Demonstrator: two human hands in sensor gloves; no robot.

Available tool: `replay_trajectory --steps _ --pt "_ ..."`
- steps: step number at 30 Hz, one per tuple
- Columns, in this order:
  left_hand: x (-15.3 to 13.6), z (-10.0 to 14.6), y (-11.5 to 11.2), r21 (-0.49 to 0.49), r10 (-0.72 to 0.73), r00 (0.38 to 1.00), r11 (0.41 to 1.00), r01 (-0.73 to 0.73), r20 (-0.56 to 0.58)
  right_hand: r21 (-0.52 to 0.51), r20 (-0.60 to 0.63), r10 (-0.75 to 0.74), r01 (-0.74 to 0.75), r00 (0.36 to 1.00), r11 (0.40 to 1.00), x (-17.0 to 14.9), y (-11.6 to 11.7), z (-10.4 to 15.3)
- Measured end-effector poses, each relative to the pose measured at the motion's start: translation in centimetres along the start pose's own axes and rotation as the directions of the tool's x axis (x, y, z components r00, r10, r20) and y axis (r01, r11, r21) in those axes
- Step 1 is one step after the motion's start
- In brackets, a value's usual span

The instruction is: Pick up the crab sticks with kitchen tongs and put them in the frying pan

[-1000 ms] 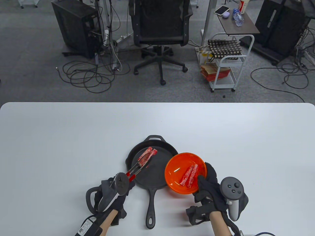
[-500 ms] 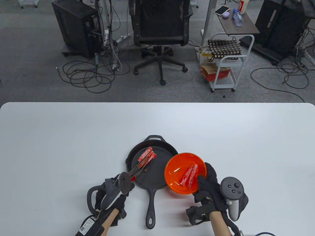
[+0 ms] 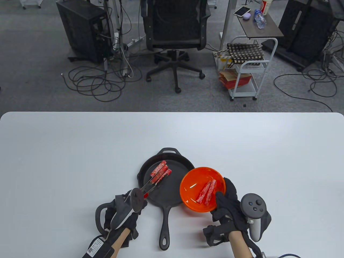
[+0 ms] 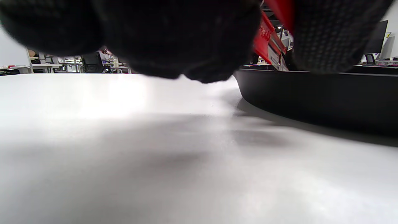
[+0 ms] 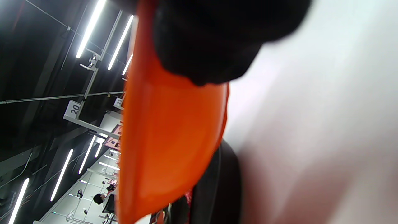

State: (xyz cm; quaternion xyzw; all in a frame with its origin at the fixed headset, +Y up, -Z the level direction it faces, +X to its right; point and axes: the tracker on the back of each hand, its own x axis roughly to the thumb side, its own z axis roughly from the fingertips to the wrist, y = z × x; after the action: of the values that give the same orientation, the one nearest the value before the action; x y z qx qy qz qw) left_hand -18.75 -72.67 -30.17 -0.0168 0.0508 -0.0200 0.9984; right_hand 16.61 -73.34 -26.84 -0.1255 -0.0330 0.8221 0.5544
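Left hand point(image 3: 126, 212) grips kitchen tongs point(image 3: 149, 185), tips reaching ahead into frying pan point(image 3: 172, 193) beside two crab sticks point(image 3: 160, 171). Right hand point(image 3: 228, 207) curls round orange bowl point(image 3: 192, 185) rim, tilted over pan edge; two sticks point(image 3: 206, 191) inside.

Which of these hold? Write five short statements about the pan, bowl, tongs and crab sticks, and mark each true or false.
1. Two crab sticks lie in the orange bowl. True.
2. The left hand holds the tongs. True.
3. The frying pan holds no crab sticks. False: crab sticks lie in it by the tong tips.
4. The right hand rests flat on the table. False: it grips the bowl's rim.
5. The pan's long handle points away from the person. False: it points toward them.
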Motion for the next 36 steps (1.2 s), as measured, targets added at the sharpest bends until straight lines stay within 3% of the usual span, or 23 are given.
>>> replay_trajectory --steps 6,11,20,26,36 --pt "-0.1 0.1 0.3 0.01 0.017 1.0 1.0 -0.017 0.0 0.0 0.0 0.0 0.0 1.0 1.0 0.0 0.0 0.0" --pt "-0.3 1.1 1.8 0.066 0.086 0.996 0.994 -0.087 0.013 0.0 0.0 0.0 0.0 1.0 1.0 0.0 0.0 0.0" --pt "2.6 4.6 4.5 0.193 0.177 0.967 0.958 -0.213 0.185 0.0 0.0 0.0 0.0 1.0 1.0 0.0 0.0 0.0" --pt "5.0 6.2 4.5 0.17 0.162 0.945 0.962 -0.215 0.284 -0.003 0.004 0.011 -0.011 1.0 1.0 0.0 0.0 0.0" --pt "6.8 6.6 3.6 0.033 0.196 0.938 0.976 -0.214 0.284 0.002 0.015 0.023 -0.023 1.0 1.0 0.1 0.2 -0.1"
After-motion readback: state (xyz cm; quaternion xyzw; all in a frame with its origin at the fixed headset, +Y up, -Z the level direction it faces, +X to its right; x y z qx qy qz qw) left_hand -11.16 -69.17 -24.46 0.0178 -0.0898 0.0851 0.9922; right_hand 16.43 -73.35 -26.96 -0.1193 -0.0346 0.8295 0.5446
